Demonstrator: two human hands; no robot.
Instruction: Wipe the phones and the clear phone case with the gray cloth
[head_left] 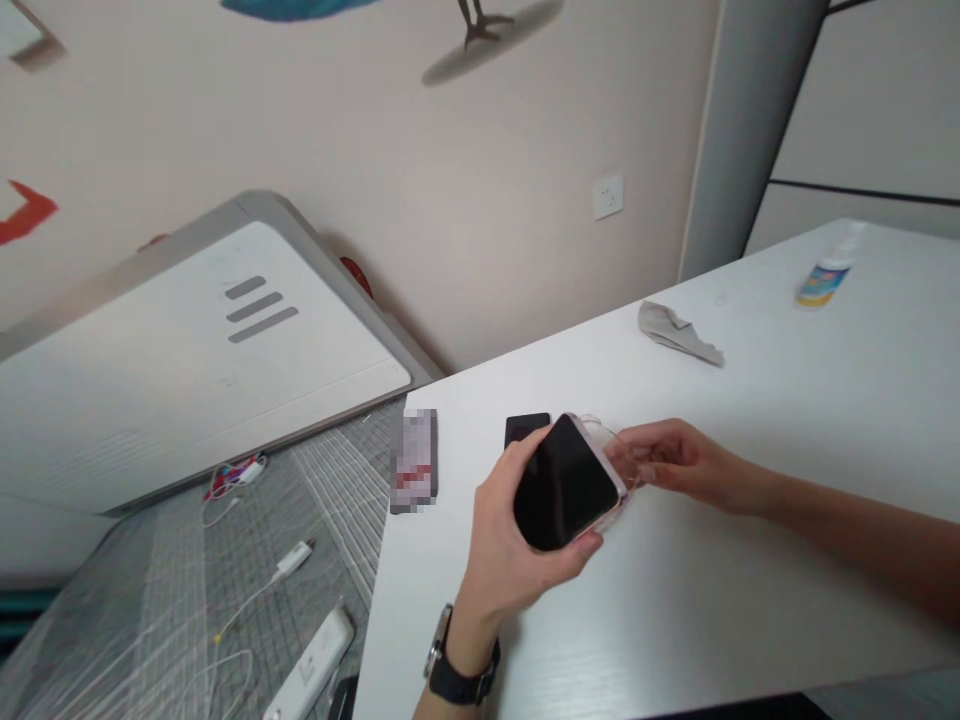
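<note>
my left hand [510, 540] is curled round a black-screened smartphone with a pink edge [566, 482], fingers behind it and thumb along its side, holding it tilted above the white surface [720, 610]. my right hand [679, 465] comes in from the right, fingers pinching a clear plastic phone case [616, 470] at the phone's far edge. a black-strapped wristwatch [450, 660] sits on my left wrist. just behind the phone lies a flat black rectangular item [527, 428]; left of it, a blurred-out rectangular box [414, 460]. well apart from my hands lie a crumpled grey cloth [679, 335] and a white bottle with a blue-and-yellow label [823, 275].
</note>
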